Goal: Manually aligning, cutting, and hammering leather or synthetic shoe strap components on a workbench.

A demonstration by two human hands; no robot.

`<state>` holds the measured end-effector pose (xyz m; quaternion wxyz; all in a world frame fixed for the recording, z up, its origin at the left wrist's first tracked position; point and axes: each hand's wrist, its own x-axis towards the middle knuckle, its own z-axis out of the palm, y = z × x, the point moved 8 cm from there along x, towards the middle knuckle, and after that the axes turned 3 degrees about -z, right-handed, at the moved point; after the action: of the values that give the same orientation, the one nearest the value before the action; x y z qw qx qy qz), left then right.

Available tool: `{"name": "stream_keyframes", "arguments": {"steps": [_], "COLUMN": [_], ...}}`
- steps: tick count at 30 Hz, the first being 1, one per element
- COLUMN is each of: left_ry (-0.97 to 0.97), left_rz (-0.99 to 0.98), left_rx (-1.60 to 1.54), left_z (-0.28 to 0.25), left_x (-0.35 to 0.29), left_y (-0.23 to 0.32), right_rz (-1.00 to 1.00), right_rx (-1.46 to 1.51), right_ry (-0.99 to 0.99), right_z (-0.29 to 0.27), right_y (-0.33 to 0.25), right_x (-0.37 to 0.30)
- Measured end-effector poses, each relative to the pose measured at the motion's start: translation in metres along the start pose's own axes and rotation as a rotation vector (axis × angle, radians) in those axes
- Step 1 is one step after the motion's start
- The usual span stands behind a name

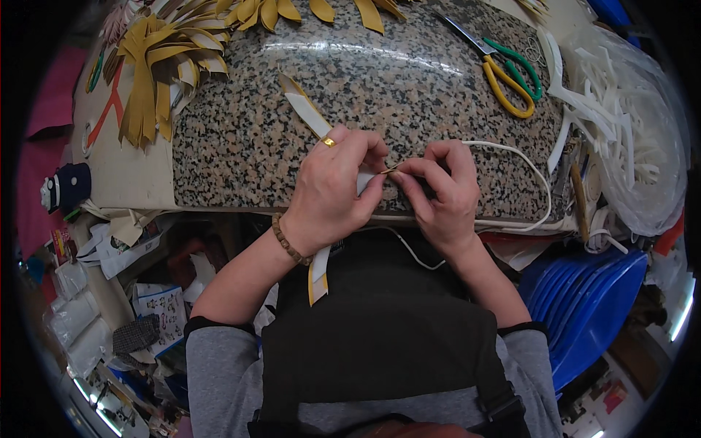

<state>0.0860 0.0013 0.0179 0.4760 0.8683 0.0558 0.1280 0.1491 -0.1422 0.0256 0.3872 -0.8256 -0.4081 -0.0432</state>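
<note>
A long strip (308, 111), tan-yellow on one side and white on the other, passes beneath my left hand (328, 179). Its lower end hangs past the slab's front edge, below my wrist. My left hand is closed on this strip, thumb and fingers pinching near its folded middle. Close beside it, my right hand (447, 196) pinches a small tan edge between thumb and forefinger; it looks like part of the same strip. A thin white cord (539, 174) loops from behind my right hand and over the front edge. Whether my right fingers touch the cord is hidden.
The speckled stone slab (241, 139) lies under my hands. Yellow-handled and green-handled scissors (511, 77) rest at far right, near a clear bag of white strips (628, 124). Bundled yellow strips (146, 80) lie at far left. Stacked blue plastic pieces (584, 299) stand at lower right.
</note>
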Motion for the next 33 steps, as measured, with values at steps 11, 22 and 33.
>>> {"name": "stream_keyframes", "arguments": {"steps": [11, 22, 33], "left_ry": [-0.045, -0.024, -0.048], "left_rz": [0.094, 0.289, 0.282], "left_rx": [-0.03, 0.112, 0.243], "left_z": [0.001, 0.004, 0.018], "left_x": [0.003, 0.009, 0.016], "left_y": [0.004, 0.019, 0.026], "right_rz": [-0.125, -0.121, -0.129], "right_rx": [0.035, 0.045, 0.061], "right_ry": [-0.128, -0.1, -0.106], "right_z": [-0.022, -0.025, -0.029], "right_y": [0.01, 0.022, 0.025], "right_x": [0.017, 0.011, 0.009]}}
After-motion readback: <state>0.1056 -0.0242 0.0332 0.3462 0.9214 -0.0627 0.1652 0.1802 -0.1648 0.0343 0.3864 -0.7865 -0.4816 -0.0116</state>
